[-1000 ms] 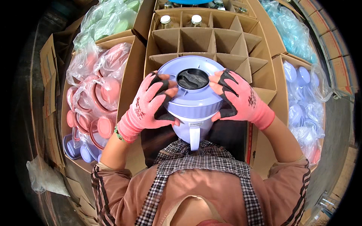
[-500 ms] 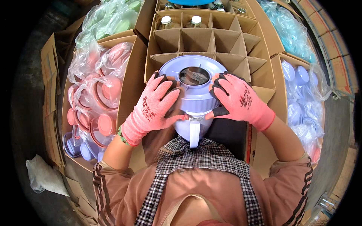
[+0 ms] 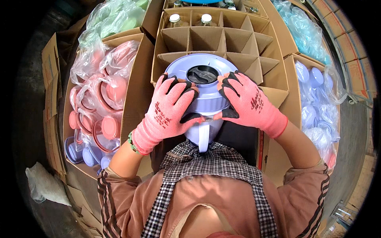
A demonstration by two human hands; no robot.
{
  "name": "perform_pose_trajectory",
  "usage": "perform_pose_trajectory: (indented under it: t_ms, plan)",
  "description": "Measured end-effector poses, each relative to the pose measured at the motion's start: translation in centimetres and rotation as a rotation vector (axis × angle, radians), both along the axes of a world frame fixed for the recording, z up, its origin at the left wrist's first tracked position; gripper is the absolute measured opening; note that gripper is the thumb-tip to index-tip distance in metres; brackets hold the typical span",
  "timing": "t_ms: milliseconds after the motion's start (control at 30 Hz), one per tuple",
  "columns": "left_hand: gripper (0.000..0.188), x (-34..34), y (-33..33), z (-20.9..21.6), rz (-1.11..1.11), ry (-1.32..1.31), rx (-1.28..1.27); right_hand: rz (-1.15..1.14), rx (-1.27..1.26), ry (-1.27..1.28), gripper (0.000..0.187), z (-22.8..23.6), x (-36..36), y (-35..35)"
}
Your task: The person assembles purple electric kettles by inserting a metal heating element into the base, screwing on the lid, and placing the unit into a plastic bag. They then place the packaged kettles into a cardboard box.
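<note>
A black-and-white checked apron point(image 3: 214, 166) is lying nearest; just beyond, a lavender plastic jug point(image 3: 207, 104) is showing its handle but hiding its base. The left hand point(image 3: 168, 107) and right hand point(image 3: 252, 101), wearing pink knit gloves, are clamping their grip on its sides, partly covering its ribbed collar and round flange. Beyond, cardboard partitions point(image 3: 206, 39) are concealing the lower parts of white-capped bottles point(image 3: 206, 20).

I'm in what looks like a packing workshop: open cartons point(image 3: 137, 75) of bagged plastic parts point(image 3: 110, 127), mostly grouped by colour, flank me; a partitioned carton point(image 3: 206, 39) with white-capped bottles point(image 3: 206, 19) stands ahead; I wear work gloves point(image 3: 160, 113) and a checked apron point(image 3: 210, 163); brown cardboard point(image 3: 49, 89) lies leftward.
</note>
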State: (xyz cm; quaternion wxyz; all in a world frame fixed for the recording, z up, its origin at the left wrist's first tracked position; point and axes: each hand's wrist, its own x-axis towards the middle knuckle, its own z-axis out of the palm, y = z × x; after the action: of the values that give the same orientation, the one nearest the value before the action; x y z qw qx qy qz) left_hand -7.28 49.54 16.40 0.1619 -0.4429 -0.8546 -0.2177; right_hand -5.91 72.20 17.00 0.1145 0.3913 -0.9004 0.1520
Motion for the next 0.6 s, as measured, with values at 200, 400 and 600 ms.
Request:
perform_pose_trajectory:
  t_ms: [200,400,600]
  plan:
    - [0.054,0.2,0.1,-0.1,-0.001,0.028,0.034,0.005,-0.041,-0.008,0.05,-0.3,0.1,-0.2]
    - [0.053,-1.1,-0.4,1.1,-0.068,-0.081,0.007,-0.003,-0.009,-0.068,0.05,0.3,-0.5,-0.1]
    - [0.085,-7.1,-1.8,-4.5,-0.051,-0.837,1.08,-0.06,-1.366,-0.598,0.056,-5.2,-5.1,2.7]
